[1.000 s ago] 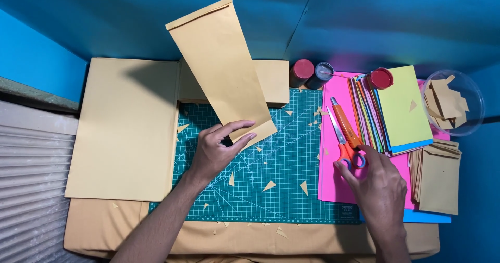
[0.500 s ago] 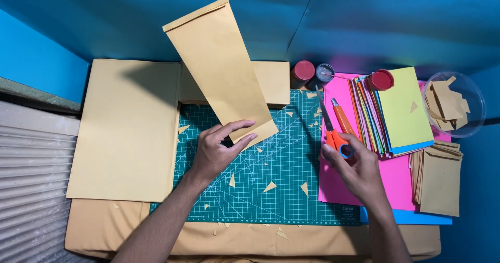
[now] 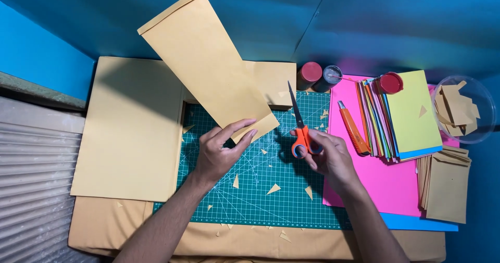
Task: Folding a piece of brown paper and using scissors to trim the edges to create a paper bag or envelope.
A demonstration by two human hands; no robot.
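My left hand (image 3: 221, 151) pinches the near end of a long tan paper strip (image 3: 205, 60), holding it up so it slants away over the green cutting mat (image 3: 250, 190). My right hand (image 3: 325, 156) grips orange-handled scissors (image 3: 299, 133) by the loops, blades closed and pointing away, just right of the strip's lower corner. Small tan paper offcuts lie scattered on the mat between and below the hands.
A large tan sheet (image 3: 130, 127) lies left of the mat. On the pink paper (image 3: 385, 185) to the right sit an orange utility knife (image 3: 353, 128), a stack of coloured sheets (image 3: 403, 114), two small jars (image 3: 317, 75), folded tan pieces (image 3: 448, 185) and a clear bowl (image 3: 466, 109) of scraps.
My right hand lifted the scissors off the pink paper and brought them left over the mat, beside the strip. The orange knife now lies uncovered. My left hand kept holding the strip.
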